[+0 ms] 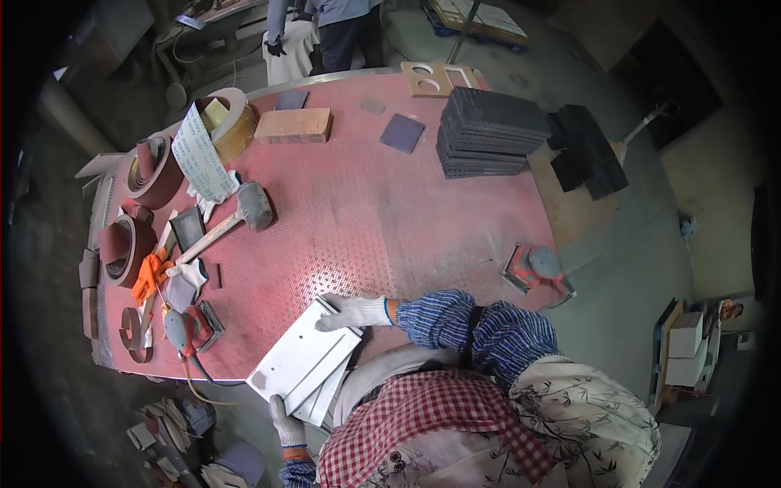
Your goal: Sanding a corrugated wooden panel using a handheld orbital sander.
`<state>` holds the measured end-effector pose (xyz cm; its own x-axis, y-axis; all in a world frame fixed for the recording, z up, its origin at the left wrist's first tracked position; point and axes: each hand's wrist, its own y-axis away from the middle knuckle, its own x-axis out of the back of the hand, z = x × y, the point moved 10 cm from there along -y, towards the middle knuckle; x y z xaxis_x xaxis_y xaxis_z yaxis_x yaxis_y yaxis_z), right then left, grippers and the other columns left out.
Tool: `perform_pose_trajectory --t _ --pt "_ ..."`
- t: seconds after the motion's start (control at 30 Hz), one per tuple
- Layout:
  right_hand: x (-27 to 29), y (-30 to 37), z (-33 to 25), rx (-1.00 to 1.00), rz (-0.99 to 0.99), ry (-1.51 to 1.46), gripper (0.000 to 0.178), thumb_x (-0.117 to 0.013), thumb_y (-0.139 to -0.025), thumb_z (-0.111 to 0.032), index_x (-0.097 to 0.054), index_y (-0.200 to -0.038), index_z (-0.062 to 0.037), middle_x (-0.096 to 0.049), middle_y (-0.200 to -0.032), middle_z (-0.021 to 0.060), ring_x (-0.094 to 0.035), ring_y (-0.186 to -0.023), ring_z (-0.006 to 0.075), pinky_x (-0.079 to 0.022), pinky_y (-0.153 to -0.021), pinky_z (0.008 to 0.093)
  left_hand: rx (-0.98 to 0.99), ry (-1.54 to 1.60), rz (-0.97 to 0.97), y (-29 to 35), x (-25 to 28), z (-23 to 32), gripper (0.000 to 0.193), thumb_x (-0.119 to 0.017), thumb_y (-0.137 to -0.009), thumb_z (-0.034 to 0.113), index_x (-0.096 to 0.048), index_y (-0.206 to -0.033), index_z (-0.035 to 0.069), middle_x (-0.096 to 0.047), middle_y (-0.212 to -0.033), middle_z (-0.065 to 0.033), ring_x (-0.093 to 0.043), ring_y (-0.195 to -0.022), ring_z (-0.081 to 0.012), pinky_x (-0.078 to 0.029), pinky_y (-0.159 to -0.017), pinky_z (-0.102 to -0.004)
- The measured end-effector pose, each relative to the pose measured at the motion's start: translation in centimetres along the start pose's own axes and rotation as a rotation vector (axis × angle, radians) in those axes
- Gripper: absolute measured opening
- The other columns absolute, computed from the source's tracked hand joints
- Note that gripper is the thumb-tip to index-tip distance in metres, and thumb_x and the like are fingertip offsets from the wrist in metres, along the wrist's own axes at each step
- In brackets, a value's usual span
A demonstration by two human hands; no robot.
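Observation:
White flat panels (293,351) lie tilted over the near edge of the red table, one on top of another, with small dark holes in the upper one. My right hand (350,313), in a white knit glove, grips the far right corner of the upper panel. At its near left corner my left hand (285,423), gloved alike, holds the edge with the thumb on top. Part of the lower panel (329,394) sticks out on the side toward my body. The fingers beneath the panels are hidden.
On the red textured table (325,211) lie a rubber mallet (254,207), abrasive rolls (154,175), a brick-like block (293,126) and a stack of dark panels (492,130). Sanders rest left (191,327) and right (537,267). A person (350,32) stands beyond the far edge.

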<state>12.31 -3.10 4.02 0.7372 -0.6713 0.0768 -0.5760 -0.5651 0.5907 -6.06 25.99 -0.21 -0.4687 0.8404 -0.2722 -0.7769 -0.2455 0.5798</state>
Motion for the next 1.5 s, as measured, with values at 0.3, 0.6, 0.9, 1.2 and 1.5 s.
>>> perform_pose_trajectory --t 0.3,0.6,0.9,1.2,1.5 --pt "1.0 2.2 1.5 0.022 0.094 -0.088 0.134 -0.074 -0.077 -0.073 -0.009 -0.161 0.0090 -0.037 -0.155 0.0368 -0.037 -0.147 0.0424 -0.034 -0.120 0.0415 -0.002 -0.008 -0.105 0.2 -4.3 2.1 0.053 -0.056 -0.106 0.033 -0.046 -0.146 0.000 -0.057 -0.134 -0.0109 -0.056 -0.126 -0.0237 -0.045 -0.108 -0.0386" --pt "10.8 16.5 0.7 0.330 0.463 0.060 0.141 -0.087 -0.067 -0.049 0.007 -0.165 -0.0091 -0.039 -0.158 0.0279 -0.047 -0.141 0.0384 -0.041 -0.117 0.0378 -0.413 -0.432 -0.665 -2.0 -22.7 10.9 0.118 -0.082 -0.075 0.016 -0.007 -0.165 0.008 -0.058 -0.135 -0.0176 -0.065 -0.116 -0.0288 -0.055 -0.099 -0.0385" --pt "11.0 22.1 11.0 0.213 0.605 0.443 0.142 -0.093 -0.067 -0.045 0.002 -0.162 0.0015 -0.019 -0.164 0.0321 -0.033 -0.147 0.0487 -0.038 -0.119 0.0468 -0.726 -1.187 -1.141 -1.5 -30.6 3.3 0.163 -0.102 -0.058 0.035 0.020 -0.160 0.004 -0.026 -0.162 -0.0329 -0.036 -0.149 -0.0406 -0.034 -0.122 -0.0439" --pt "12.0 24.5 9.2 0.325 0.641 0.602 0.132 -0.089 -0.069 -0.045 -0.008 -0.161 0.0023 -0.014 -0.166 0.0293 -0.024 -0.153 0.0448 -0.030 -0.123 0.0469 -0.686 -1.129 -1.165 -1.0 -32.0 2.0 0.159 -0.101 -0.060 0.040 0.016 -0.159 -0.005 -0.035 -0.155 -0.0335 -0.046 -0.141 -0.0425 -0.041 -0.117 -0.0452" --pt "12.3 22.6 8.3 0.186 0.402 0.847 0.123 -0.087 -0.072 -0.052 -0.015 -0.164 -0.0130 -0.005 -0.163 0.0301 -0.024 -0.147 0.0546 -0.033 -0.119 0.0573 -1.013 -1.067 -1.109 -1.0 -32.2 2.0 0.155 -0.097 -0.059 0.047 0.007 -0.157 -0.011 -0.030 -0.153 -0.0361 -0.044 -0.137 -0.0472 -0.046 -0.112 -0.0455"
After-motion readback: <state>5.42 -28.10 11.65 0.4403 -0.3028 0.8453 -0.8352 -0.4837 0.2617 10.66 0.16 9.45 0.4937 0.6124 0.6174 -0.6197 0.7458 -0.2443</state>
